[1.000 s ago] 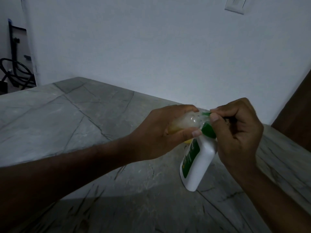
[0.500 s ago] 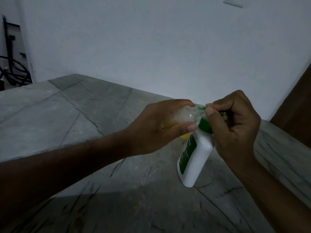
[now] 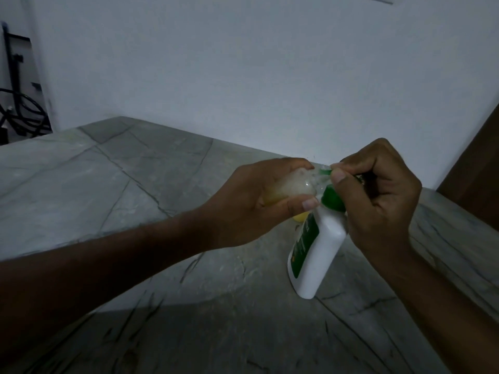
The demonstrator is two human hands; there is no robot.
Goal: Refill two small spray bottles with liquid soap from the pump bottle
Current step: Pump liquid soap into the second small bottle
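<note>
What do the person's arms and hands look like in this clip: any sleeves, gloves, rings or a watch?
Both forearms are bare as far as the frame shows; no sleeve edge is in view. The left hand and the right hand are ungloved, with short, plain nails. No ring, watch or bracelet shows on the visible fingers or wrists. The light is dim, so fine marks cannot be made out.

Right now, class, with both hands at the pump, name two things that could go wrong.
1. The pump bottle leans on the counter and may slip or tip.
2. The left hand holds the small bottle sideways at the nozzle, so soap may miss its mouth and spill.
</note>
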